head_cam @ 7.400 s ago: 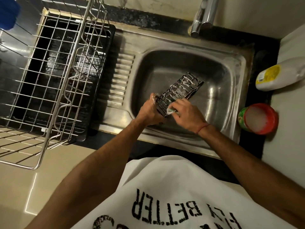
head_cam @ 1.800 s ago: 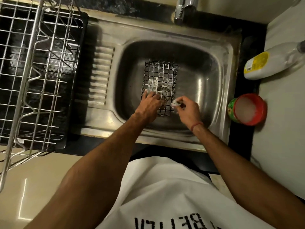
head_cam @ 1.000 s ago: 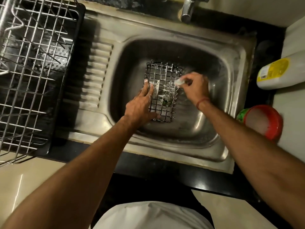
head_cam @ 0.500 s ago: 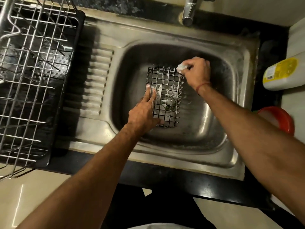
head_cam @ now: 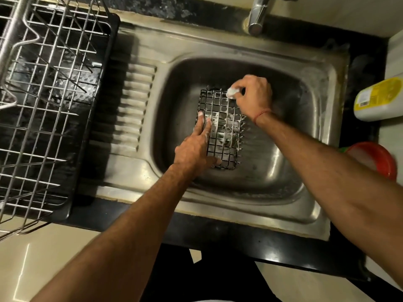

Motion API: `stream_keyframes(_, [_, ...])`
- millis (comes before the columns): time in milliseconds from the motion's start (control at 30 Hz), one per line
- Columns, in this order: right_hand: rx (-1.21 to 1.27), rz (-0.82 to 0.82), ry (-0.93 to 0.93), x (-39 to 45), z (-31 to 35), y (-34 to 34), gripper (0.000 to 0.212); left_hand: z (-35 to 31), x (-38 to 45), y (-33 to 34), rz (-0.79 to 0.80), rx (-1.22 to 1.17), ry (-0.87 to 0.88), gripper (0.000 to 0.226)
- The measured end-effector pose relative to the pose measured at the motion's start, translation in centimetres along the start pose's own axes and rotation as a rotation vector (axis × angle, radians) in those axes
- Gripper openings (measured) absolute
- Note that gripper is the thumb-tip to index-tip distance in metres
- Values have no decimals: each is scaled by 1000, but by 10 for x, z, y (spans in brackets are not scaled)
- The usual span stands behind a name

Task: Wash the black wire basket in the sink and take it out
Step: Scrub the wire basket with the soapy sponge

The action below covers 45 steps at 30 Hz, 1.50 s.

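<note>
Down in the sink (head_cam: 322, 68), the black wire basket (head_cam: 221, 127) lies flat and soapy. Since a second ago the right hand (head_cam: 254, 92), pinching a small white scrubber (head_cam: 231, 92), has moved up to the far edge; the left hand (head_cam: 196, 147) still presses flat-fingered. Scrubbing seems nearly finished; rinsing remains.

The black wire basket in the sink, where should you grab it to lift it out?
Probably by its near short rim. The black wire basket lies flat on the sink floor, so hook fingers through the open grid there, coming from above. The left hand already rests on that side; the right hand is scrubbing the far end.
</note>
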State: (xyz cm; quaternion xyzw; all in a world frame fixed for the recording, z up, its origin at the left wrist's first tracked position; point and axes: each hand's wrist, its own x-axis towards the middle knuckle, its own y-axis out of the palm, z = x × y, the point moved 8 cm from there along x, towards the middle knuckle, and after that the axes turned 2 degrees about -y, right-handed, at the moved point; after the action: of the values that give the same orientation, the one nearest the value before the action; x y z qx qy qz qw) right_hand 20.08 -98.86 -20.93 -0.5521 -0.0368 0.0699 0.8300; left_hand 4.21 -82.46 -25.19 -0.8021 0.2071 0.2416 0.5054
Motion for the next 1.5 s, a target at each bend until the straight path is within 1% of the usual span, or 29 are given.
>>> stream_keyframes(67, [37, 71, -99, -34, 12, 6, 16, 1, 0, 1, 8, -9, -5, 135])
stream_keyframes(167, [143, 320, -372, -117, 40, 20, 12, 1, 0, 2, 2, -15, 16, 135])
stream_keyframes(200, [150, 388, -430, -134, 44, 22, 14, 1, 0, 2, 2, -19, 24, 135])
stream_keyframes(233, [146, 415, -466, -136, 46, 23, 14, 1, 0, 3, 3, -23, 27, 135])
stream_keyframes(267, [137, 394, -472, -123, 46, 21, 13, 1, 0, 3, 4, -25, 23, 136])
stream_keyframes(300, [130, 327, -431, -100, 42, 18, 13, 1, -1, 3, 8, -26, 15, 136])
stream_keyframes(367, [89, 137, -261, -40, 30, 5, 17, 1, 0, 1, 6, -26, 9, 137])
stream_keyframes(400, [50, 71, -176, -16, 24, 1, 19, 0, 0, 1, 11, -27, 10, 137])
stream_keyframes(467, [9, 35, -70, 4, 17, 1, 20, 1, -2, 0, 6, -23, 13, 137])
stream_keyframes(533, [36, 59, -74, -14, 23, 3, 18, 0, -3, 0, 7, -20, 14, 137])
stream_keyframes(567, [60, 91, -129, -36, 28, 5, 16, 1, -3, 0, 11, -20, 12, 137])
stream_keyframes(667, [140, 296, -337, -125, 42, 16, 11, 0, -3, -1, 15, -15, 36, 136])
stream_keyframes(700, [147, 352, -359, -146, 41, 19, 13, 0, -3, -2, 13, -16, 44, 137])
stream_keyframes(733, [150, 381, -343, -156, 35, 20, 15, 0, -3, -2, 12, -18, 46, 137])
stream_keyframes(833, [148, 338, -251, -154, 19, 12, 17, 1, -3, -2, 7, -20, 39, 138])
stream_keyframes(867, [139, 357, -269, -155, 22, 13, 15, 2, -2, -2, 6, -23, 37, 138])
stream_keyframes(900, [121, 410, -322, -160, 29, 18, 12, 3, -2, -2, 6, -28, 37, 138])
stream_keyframes(967, [67, 525, -425, -176, 40, 31, 13, 2, -3, -1, 8, -30, 42, 138])
stream_keyframes(1000, [63, 541, -417, -178, 38, 33, 14, 2, -3, 0, 12, -34, 46, 138])
stream_keyframes(1100, [99, 508, -338, -165, 28, 33, 15, 2, -1, 2, 15, -44, 52, 137])
stream_keyframes(1200, [168, 588, -374, -150, 36, 35, 14, 2, -1, 4, 22, -54, 55, 136])
stream_keyframes(1233, [208, 580, -358, -138, 36, 33, 15, 2, -1, 5, 22, -57, 58, 137])
stream_keyframes(1300, [229, 501, -295, -101, 30, 28, 20, 2, 0, 7, 20, -60, 59, 137])
stream_keyframes(1400, [126, 291, -213, -35, 29, 20, 21, 2, 0, 8, 21, -69, 57, 137])
stream_keyframes(1500, [25, 108, -75, 1, 28, 12, 25, 1, 0, 7, 19, -71, 68, 138])
